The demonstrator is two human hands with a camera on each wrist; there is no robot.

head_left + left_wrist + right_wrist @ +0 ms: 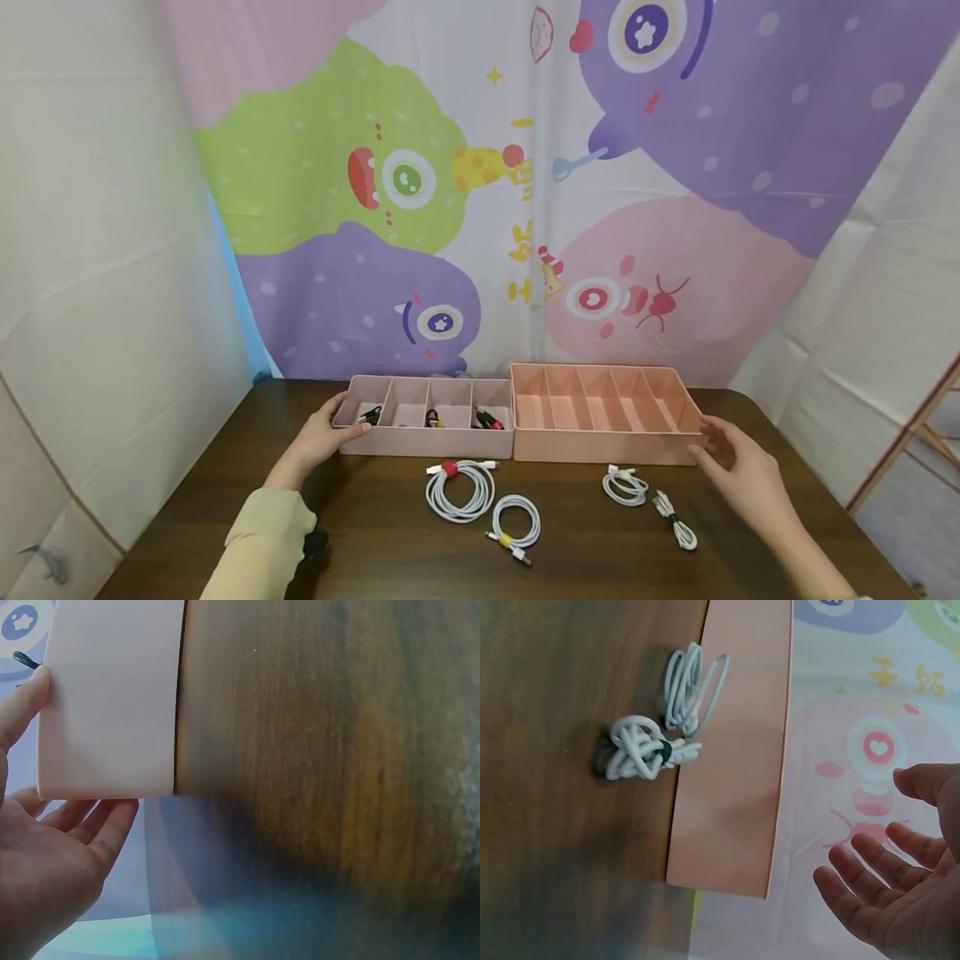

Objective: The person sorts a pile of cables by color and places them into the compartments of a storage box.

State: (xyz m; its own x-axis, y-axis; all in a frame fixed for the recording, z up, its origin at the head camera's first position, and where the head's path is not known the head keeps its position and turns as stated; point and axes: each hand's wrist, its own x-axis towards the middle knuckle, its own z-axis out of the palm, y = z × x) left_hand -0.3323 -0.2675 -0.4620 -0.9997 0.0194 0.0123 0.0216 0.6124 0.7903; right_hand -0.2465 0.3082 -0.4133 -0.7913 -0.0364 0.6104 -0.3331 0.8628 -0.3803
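My left hand (322, 433) holds the left end of a pale pink divided storage box (427, 442); its thumb lies at the front rim and its fingers touch the end wall (109, 787). Small dark cables (369, 415) lie in some of that box's compartments. An orange-pink divided storage box (600, 446) stands right beside it, end to end, its compartments bare. By its right end is my right hand (746, 475). The right wrist view shows this hand's fingers (855, 900) spread and apart from the box, with nothing in them.
In front of the boxes, on the dark wooden table (390, 550), lie a large coiled white cable (460, 492) with a red tie and a smaller one (517, 525) with a yellow tie. Two more white cables (626, 486) lie at the right. A cartoon-print curtain (510, 333) hangs behind.
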